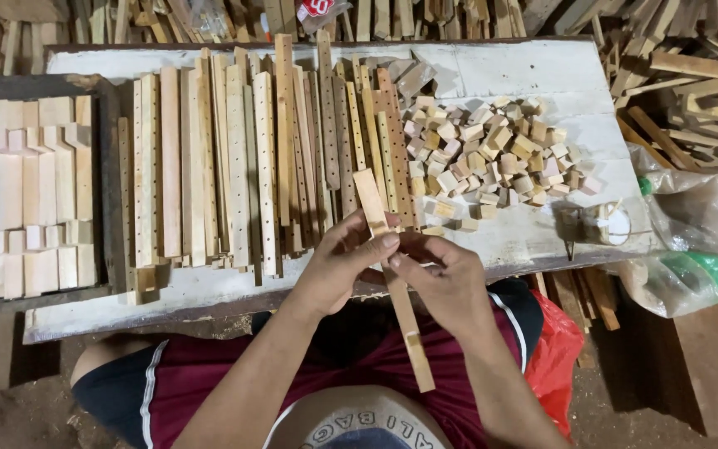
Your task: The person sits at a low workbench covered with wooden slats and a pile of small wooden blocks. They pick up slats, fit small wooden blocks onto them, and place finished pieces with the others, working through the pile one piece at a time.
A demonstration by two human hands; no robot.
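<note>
Left hand [344,264]: closed around the wooden slat [392,274] near its upper part, thumb and fingertips pinching it.
Right hand [450,278]: gripping the same slat just beside the left.
Slat: held tilted above the tabletop [525,71] edge, lower end over the lap.
Drilled strips [243,158]: lying side by side on the tabletop.
Small wooden blocks [492,150]: heaped to the right.

Surface: white-painted work board [525,71], worn and scuffed | Left: dark-framed tray [110,179] just beside it | Floor: bare brown dirt [10,399] | Behind and right: heaps of scrap timber offcuts [691,75] | Right: clear plastic bag [691,241] | Light: even, overhead, soft shadows
</note>
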